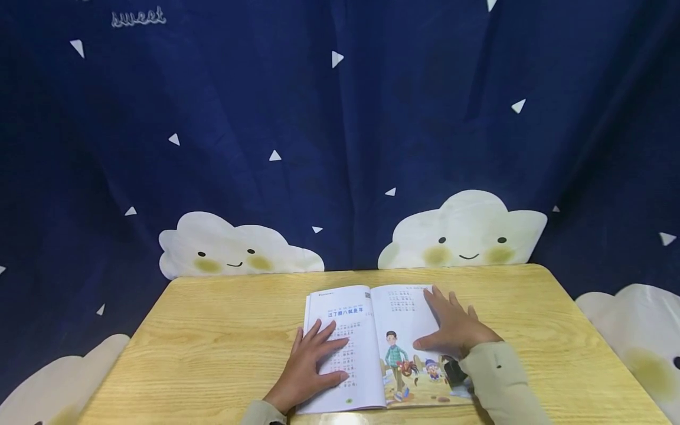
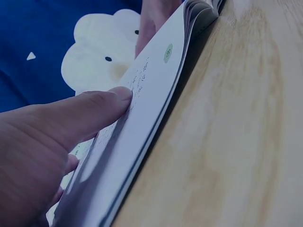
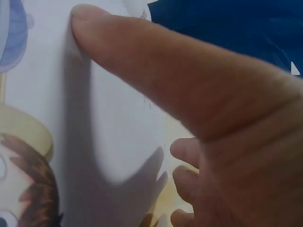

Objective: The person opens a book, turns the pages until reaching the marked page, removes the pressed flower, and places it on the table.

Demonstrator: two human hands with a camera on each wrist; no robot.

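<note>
An open picture book lies on the wooden table, with printed text on its left page and a drawing of a figure and a rooster low on the right page. Fingers spread, my left hand rests on the left page over lines of text. In the left wrist view its thumb touches the page near the printed text. My right hand lies at the right page's outer edge, its thumb over the paper. The other right fingertips reach past that edge, partly hidden in the head view.
The light wooden table extends to both sides of the book. Behind it hangs a dark blue curtain printed with white triangles and smiling clouds. Sleeves cover both wrists.
</note>
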